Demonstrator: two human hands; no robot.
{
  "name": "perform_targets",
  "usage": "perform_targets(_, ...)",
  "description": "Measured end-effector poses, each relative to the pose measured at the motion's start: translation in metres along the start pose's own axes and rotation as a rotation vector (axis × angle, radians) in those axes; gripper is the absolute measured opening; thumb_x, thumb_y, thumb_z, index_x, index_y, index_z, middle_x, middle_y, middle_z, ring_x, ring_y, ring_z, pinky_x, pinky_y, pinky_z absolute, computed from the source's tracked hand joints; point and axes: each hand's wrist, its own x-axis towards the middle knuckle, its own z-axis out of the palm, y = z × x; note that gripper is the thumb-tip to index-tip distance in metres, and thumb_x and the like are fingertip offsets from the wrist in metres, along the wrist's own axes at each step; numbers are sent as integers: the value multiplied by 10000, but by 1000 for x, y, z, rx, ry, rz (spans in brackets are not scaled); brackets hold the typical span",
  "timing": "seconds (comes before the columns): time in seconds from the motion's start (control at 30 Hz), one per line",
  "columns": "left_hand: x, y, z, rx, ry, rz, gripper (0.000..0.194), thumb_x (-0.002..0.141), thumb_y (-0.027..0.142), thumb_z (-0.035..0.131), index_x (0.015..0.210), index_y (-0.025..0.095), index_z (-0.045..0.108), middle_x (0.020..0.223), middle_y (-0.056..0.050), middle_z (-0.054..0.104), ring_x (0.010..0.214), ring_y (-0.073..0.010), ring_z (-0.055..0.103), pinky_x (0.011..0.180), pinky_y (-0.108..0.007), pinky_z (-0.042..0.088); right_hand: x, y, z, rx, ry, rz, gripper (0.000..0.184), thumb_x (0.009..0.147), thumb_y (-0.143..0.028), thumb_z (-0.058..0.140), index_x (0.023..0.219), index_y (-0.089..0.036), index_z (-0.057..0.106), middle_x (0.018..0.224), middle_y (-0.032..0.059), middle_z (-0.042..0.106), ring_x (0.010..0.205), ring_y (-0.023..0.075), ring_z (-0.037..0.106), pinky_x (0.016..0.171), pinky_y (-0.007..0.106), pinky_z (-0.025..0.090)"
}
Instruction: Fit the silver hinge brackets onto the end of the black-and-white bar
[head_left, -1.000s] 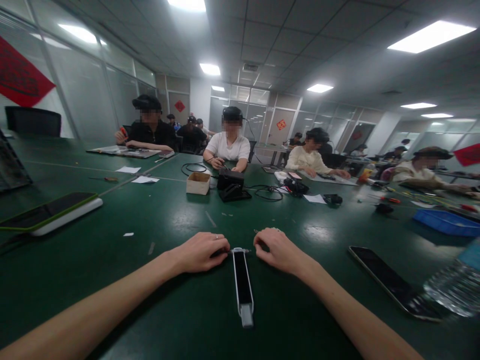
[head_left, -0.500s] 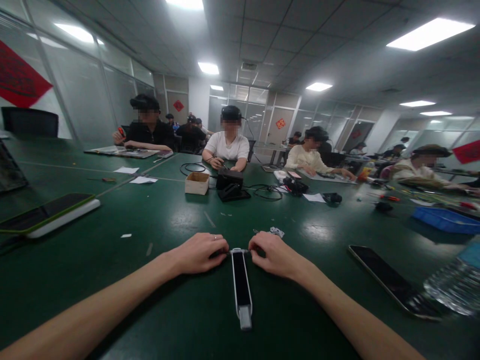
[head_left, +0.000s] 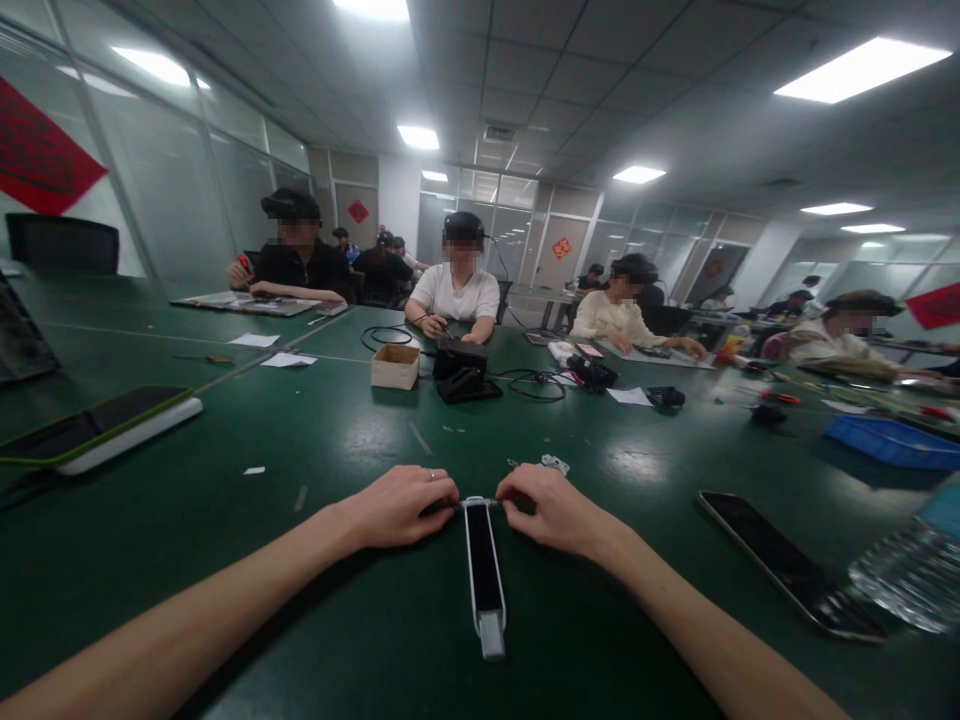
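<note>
Green bench (head_left: 187,460) carries a white-framed black bar (head_left: 485,570); left hand (head_left: 394,507) and right hand (head_left: 551,512) grip, pinching opposite ends of a thin metal pin (head_left: 476,503) across its far end.

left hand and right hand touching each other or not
Apart. The head view shows a plain gap between the left hand and the right hand, with the top end of the white and black device between them.

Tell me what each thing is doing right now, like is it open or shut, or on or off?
Left hand: pinching one end of the thin metal rod
Right hand: pinching the other end
Thin metal rod: lying across the bar's top end
White-edged black bar: flat on the table
Phone: screen dark
Cardboard box: open top
</note>
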Motion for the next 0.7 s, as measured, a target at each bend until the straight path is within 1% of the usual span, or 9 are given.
perform_targets(0.17, -1, -2, 2, -7, -4, 5, 126, 877, 184, 507, 985, 180, 571, 888, -25, 617, 742, -142, 580, 641, -240, 410, -1, 0, -4, 38, -12, -9, 120, 826, -168, 551, 896, -155, 648, 826, 42, 641, 725, 138, 568, 687, 266, 451)
perform_targets(0.33, -1, -3, 4, 15, 9, 11, 118, 874, 183, 502, 971, 179, 570, 870, -24, 618, 742, -150, 584, 644, -248, 411, 0, 1, -8, 84, -71, 44, 136, 856, -221, 555, 920, -155, 656, 835, 42, 650, 716, 136, 579, 661, 255, 456)
perform_targets(0.43, -1, -4, 5, 18, 21, 21, 124, 875, 191, 500, 978, 186, 569, 869, -21, 617, 729, -146, 582, 636, -245, 407, 0, 2, -8, 98, -99, 60, 146, 872, -256, 560, 928, -160, 654, 855, 42, 651, 732, 139, 583, 676, 261, 460)
perform_targets(0.7, -1, -2, 4, 9, -2, 0, 125, 883, 190, 498, 979, 181, 577, 877, -24, 616, 740, -147, 582, 639, -246, 412, 1, -2, -5, 55, -114, 42, 187, 908, -260, 508, 960, -157, 655, 904, 62, 656, 812, 163, 585, 744, 292, 455)
